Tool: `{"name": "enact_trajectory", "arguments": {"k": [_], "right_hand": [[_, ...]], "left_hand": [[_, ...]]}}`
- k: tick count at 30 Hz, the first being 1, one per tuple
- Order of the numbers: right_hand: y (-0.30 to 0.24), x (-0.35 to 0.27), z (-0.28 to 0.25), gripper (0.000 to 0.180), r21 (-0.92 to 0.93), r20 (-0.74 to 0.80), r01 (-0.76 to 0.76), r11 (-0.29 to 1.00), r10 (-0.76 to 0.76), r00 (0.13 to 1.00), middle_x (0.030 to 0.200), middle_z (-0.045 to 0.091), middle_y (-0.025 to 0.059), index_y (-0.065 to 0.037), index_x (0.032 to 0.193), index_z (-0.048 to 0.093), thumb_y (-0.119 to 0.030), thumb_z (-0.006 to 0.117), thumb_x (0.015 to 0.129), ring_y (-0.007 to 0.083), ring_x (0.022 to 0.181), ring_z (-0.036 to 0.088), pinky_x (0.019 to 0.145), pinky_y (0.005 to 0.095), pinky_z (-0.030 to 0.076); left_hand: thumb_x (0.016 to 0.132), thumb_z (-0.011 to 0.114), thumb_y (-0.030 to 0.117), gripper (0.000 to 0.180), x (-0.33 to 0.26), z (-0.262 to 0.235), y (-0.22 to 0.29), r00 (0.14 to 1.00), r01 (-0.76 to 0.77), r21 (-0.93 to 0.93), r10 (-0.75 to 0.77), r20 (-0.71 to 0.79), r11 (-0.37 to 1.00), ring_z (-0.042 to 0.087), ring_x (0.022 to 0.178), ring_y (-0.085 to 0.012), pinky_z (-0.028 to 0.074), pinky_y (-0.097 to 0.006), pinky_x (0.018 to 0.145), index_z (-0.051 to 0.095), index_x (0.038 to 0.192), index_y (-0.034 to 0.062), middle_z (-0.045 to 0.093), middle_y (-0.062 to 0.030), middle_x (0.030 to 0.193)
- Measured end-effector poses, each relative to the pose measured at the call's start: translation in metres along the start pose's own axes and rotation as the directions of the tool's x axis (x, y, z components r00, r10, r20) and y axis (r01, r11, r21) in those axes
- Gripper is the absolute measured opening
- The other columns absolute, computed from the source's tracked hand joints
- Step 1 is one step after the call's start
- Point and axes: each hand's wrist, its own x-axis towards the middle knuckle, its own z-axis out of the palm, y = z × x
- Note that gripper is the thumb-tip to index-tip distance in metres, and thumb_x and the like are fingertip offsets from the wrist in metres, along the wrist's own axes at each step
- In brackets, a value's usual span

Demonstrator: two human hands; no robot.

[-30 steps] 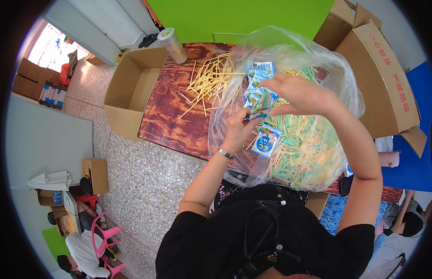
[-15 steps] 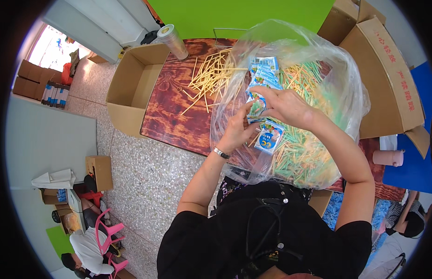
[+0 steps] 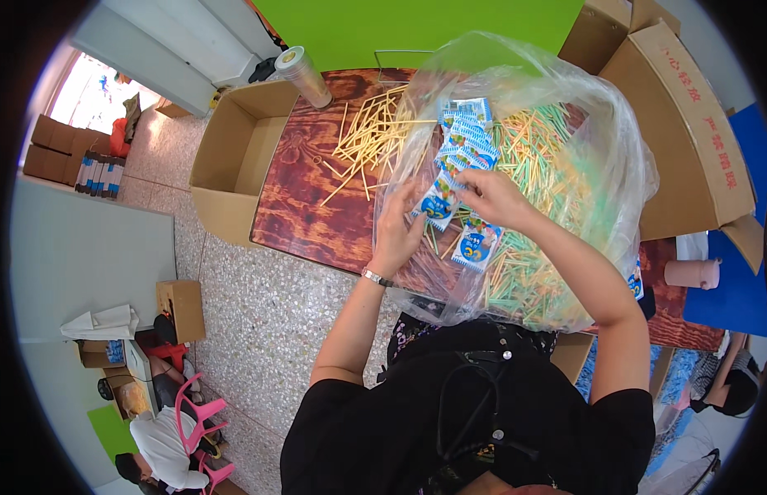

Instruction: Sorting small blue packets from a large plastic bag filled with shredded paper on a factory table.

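A small blue-and-white packet lies between my hands on a clear plastic bag. My right hand has its thumb and index finger closed at the packet's upper right edge. My left hand is at the packet's left side, thumb and fingers apart. Beyond my fingers, an overlapping row of similar packets runs away from me. One single packet lies nearer, below my right hand. Many thin green, orange and pale sticks are heaped in the bag.
Loose yellow sticks lie on the reddish wooden table. A lidded cup stands by an open carton at the left. To the right are a large carton and a pink bottle. A person sits far left.
Both hands have drawn apart slightly, and the packet between them now shows its front. My left hand has shifted left. Another packet now shows beyond my right elbow.
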Motion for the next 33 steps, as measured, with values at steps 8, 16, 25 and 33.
{"name": "enact_trajectory", "arguments": {"k": [8, 16, 25, 33], "right_hand": [[0.030, -0.006, 0.002, 0.025, -0.204, -0.190, -0.079, 0.976, 0.040, 0.981, 0.074, 0.061, 0.0103, -0.007, 0.097, 0.060, -0.024, 0.068, 0.081, 0.0263, 0.066, 0.062, 0.058, 0.0397, 0.046], [0.028, -0.056, 0.003, 0.043, -0.631, 0.190, -0.093, 0.770, 0.270, 0.944, 0.095, 0.062, 0.0128, -0.005, 0.096, 0.057, -0.034, 0.076, 0.071, 0.0311, 0.094, 0.061, 0.074, 0.0415, 0.053], [0.041, -0.061, 0.008, 0.021, -0.639, 0.140, -0.066, 0.766, 0.200, 0.970, 0.077, 0.063, 0.0110, -0.009, 0.096, 0.056, -0.016, 0.063, 0.078, 0.0313, 0.082, 0.063, 0.066, 0.0433, 0.051], [0.034, -0.058, -0.008, 0.023, -0.507, 0.057, 0.029, 0.861, 0.000, 0.998, 0.077, 0.064, 0.0160, -0.006, 0.097, 0.054, -0.023, 0.059, 0.082, 0.0334, 0.070, 0.064, 0.059, 0.0449, 0.051]], "left_hand": [[0.076, 0.068, 0.004, 0.031, -0.004, 0.034, -0.029, 0.967, -0.232, 0.466, 0.149, 0.208, 0.854, 0.056, 0.089, -0.0286, 0.047, -0.037, 0.077, 0.065, 0.106, 0.0081, 0.057, -0.0101, 0.098], [0.075, 0.066, 0.002, 0.027, 0.036, 0.067, -0.033, 0.951, -0.298, 0.504, 0.211, 0.225, 0.810, 0.057, 0.087, -0.0301, 0.048, -0.037, 0.075, 0.064, 0.101, 0.0078, 0.056, -0.0102, 0.094], [0.080, 0.066, 0.008, 0.022, 0.045, 0.068, -0.024, 0.966, -0.246, 0.430, 0.186, 0.179, 0.869, 0.058, 0.087, -0.0309, 0.048, -0.039, 0.077, 0.066, 0.102, 0.0079, 0.060, -0.0115, 0.095], [0.081, 0.065, 0.008, 0.016, 0.020, 0.049, -0.009, 0.954, -0.299, 0.380, 0.281, 0.104, 0.875, 0.057, 0.086, -0.0312, 0.046, -0.039, 0.076, 0.066, 0.096, 0.0044, 0.061, -0.0121, 0.092]]}}
